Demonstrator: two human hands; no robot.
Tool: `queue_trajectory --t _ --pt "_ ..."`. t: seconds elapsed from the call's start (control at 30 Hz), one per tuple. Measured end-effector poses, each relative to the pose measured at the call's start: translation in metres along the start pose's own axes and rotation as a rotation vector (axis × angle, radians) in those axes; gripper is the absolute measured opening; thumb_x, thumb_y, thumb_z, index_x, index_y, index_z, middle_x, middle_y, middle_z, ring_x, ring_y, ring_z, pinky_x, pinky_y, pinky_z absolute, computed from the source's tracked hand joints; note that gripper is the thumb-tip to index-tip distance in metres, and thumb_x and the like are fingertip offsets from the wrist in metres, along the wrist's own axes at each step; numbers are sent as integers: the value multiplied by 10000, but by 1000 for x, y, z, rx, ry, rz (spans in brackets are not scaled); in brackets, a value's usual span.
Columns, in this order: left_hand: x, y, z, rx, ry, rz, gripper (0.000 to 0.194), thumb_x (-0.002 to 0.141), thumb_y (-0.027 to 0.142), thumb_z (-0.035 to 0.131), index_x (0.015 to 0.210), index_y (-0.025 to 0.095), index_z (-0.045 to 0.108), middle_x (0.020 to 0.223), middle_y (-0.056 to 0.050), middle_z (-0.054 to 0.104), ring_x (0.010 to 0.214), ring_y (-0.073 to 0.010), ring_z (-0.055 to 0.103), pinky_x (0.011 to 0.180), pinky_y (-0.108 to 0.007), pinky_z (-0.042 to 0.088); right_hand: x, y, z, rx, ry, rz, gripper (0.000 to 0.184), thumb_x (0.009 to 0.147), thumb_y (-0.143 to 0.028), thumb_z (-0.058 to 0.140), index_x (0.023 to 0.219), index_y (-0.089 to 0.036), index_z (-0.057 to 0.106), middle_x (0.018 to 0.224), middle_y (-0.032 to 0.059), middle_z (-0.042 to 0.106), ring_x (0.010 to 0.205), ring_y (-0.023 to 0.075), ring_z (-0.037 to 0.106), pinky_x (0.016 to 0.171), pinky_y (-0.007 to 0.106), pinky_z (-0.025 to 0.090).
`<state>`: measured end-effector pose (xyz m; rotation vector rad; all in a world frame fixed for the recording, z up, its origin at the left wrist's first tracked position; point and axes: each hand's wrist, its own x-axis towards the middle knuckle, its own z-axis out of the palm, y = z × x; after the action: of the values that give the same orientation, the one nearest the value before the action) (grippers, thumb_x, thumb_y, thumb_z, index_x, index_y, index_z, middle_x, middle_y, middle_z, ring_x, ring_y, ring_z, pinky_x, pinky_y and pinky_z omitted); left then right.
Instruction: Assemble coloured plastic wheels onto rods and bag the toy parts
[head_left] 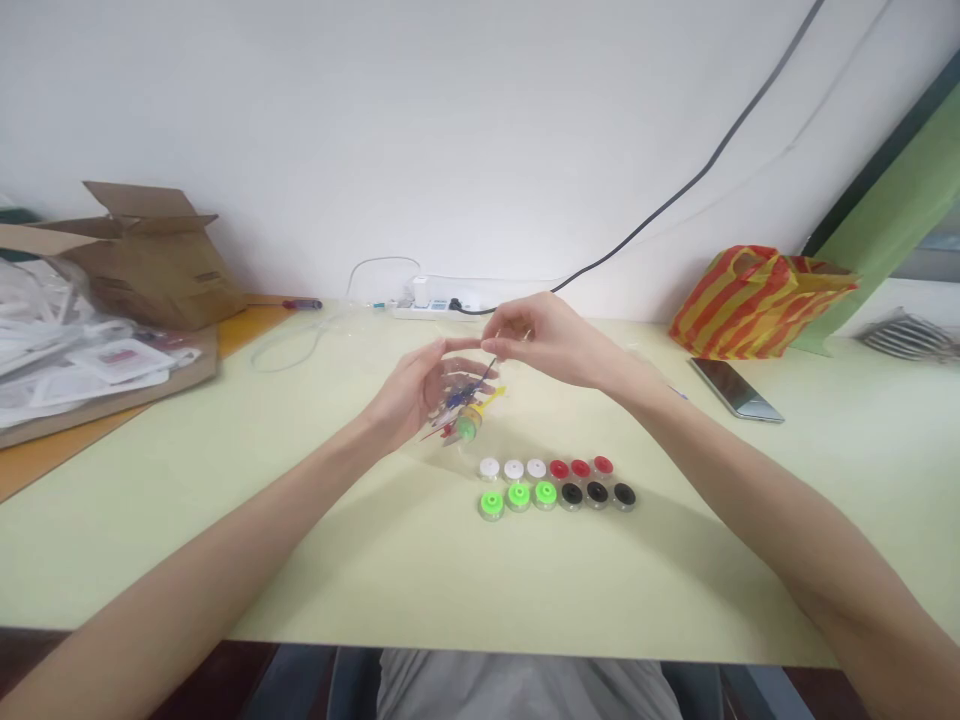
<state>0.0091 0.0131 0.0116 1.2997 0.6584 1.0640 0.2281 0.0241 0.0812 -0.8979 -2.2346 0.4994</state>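
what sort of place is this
Perhaps a home or small workroom: a table by a wall, a power strip at its back, an open cardboard box at the left.

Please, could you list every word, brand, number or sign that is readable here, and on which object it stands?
No text is readable here.
Cardboard box: small dark print on its side, too blurred to read.
White packet: pinkish print, too blurred to read.
Power strip: bluish marks, too small to read.
Coloured pieces at the left hand: no readable text.
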Motion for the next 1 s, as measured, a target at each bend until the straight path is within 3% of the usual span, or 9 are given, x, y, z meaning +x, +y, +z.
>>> queue_trajectory --t 0.17,0.23,0.33,0.5,0.57,0.67,0.8,0.9,1.0 --pt "-4 -2 4 68 -167 10 700 911 487 762 1524 262 509 1330 -188 714 1108 -328 734 662 -306 568 6 4 2 85 209 15 152 901 -254 662 791 -159 706 757 35 687 723 158 600 674 299 482" --pt "-6 -5 7 155 -183 10 778 864 383 837 1546 273 479 1299 -180 731 1088 -314 747 692 -295 567 7 3 1 123 278 34 168 904 -279 677 781 -165 689 764 37 684 700 153 596 660 303 500" --pt "-7 -10 9 231 -147 4 686 881 373 822 1490 227 540 1228 -176 760 963 -285 779 743 -339 601 6 0 -4 206 333 55 215 937 -334 678 801 -168 669 805 50 690 687 147 613 629 292 520" --pt "-2 -13 4 259 -70 2 564 865 436 821 1323 155 649 1226 -200 756 868 -284 785 674 -350 625 6 6 -9 266 149 83 357 881 -427 783 1120 -172 707 959 74 743 730 155 680 591 269 541" --pt "-1 -12 2 282 -64 -11 575 842 436 842 1315 169 655 1216 -186 764 902 -294 787 703 -356 634 8 10 -11 218 72 61 282 843 -344 811 1037 -153 733 884 66 743 681 149 668 601 280 546" --pt "1 -11 0 284 -52 -15 656 836 452 845 1407 235 607 1283 -161 749 1017 -316 778 804 -394 646 12 18 -23 124 110 17 112 857 -257 752 839 -148 731 782 54 721 645 150 652 639 307 558" --pt "3 -9 -2 313 30 -12 618 876 546 775 1414 286 620 1300 -146 746 1118 -327 749 868 -415 643 16 54 -63 56 291 61 80 868 -224 725 827 -168 687 781 52 714 688 176 685 660 317 571" --pt "6 -9 -6 348 91 -33 563 865 601 752 1335 300 676 1252 -137 766 1063 -336 760 803 -410 659 9 101 -98 11 455 164 73 889 -205 673 831 -193 630 797 53 722 656 179 694 578 294 533" --pt "8 -10 -10 377 122 -56 535 847 612 754 1297 329 696 1215 -117 777 1013 -344 765 739 -394 665 -5 149 -126 -118 594 225 78 885 -171 633 821 -205 607 740 33 704 637 172 682 608 292 522"
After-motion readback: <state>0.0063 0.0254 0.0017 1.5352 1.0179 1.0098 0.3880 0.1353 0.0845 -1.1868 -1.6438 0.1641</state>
